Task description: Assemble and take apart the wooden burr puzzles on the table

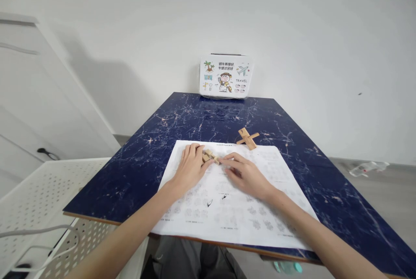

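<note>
Small wooden puzzle pieces [209, 154] lie near the top of a printed paper sheet [224, 222]. My left hand [191, 164] is closed around the left side of these pieces, its thumb along their near edge. From the right, my right hand [243, 173] reaches in with its index finger stretched out, the tip at the right end of the pieces. Its other fingers are partly curled, with nothing visible in them. Beyond the sheet's top edge, two crossed wooden pieces [248, 138] lie partly on the paper, one marked with a dark sign.
The dark blue marbled table [156, 140] carries a white box with cartoon prints [225, 76] at its far edge, against the wall. To the left stands a white perforated rack [61, 188] with a cable [35, 231]. A plastic bottle [368, 167] lies on the floor at right.
</note>
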`<state>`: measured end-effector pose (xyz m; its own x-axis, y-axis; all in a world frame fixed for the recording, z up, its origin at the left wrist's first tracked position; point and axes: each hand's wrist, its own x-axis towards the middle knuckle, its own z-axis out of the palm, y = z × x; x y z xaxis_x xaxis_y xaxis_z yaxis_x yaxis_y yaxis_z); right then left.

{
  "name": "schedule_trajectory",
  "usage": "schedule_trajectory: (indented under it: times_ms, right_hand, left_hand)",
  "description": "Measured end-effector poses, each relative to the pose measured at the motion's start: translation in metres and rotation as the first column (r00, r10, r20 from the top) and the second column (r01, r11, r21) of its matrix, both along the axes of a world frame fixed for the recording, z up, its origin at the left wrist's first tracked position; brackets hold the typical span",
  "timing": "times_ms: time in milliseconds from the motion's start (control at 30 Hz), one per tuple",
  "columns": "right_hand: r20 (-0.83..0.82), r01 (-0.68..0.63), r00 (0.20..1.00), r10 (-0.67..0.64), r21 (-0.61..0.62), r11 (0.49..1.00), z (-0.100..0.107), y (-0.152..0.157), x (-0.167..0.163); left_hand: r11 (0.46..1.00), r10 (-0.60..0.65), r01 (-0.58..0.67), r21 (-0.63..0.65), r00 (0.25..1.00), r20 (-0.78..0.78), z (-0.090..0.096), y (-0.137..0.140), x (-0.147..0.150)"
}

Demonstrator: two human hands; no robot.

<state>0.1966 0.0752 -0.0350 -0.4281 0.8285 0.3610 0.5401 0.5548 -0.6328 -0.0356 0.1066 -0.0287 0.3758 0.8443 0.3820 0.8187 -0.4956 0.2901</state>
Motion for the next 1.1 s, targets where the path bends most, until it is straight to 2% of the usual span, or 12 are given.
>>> schedule_trajectory:
  times_ms: [200, 533, 900, 1100]
  right_hand:
    - [0.024, 0.017, 1.0, -0.017, -0.002, 1.0, 0.0001, -0.0011, 0.0]
    - [0.087, -0.077, 0.993, 0.073, 0.044, 0.996, 0.0026, -0.0037, 0.0008]
    - [0.114, -0.047, 0.993, 0.04, 0.058, 0.997, 0.0067, -0.0052, -0.002]
    - [0.1, 0.064, 0.992, -0.075, 0.107, 0.992, -0.0016, -0.0005, -0.0022]
  left_hand:
    - [1.0, 0.011, -0.011, 0.012, 1.0, -0.002, 0.0027, -0.0029, 0.0025]
    - [0.999, -0.034, 0.034, -0.011, 0.999, 0.034, 0.0031, -0.0038, 0.003]
    - [1.0, -0.028, 0.028, -0.002, 0.999, 0.019, -0.0009, -0.0026, 0.0025]
    - [1.0, -0.024, 0.023, 0.013, 1.0, 0.015, -0.0001, -0.0028, 0.0027]
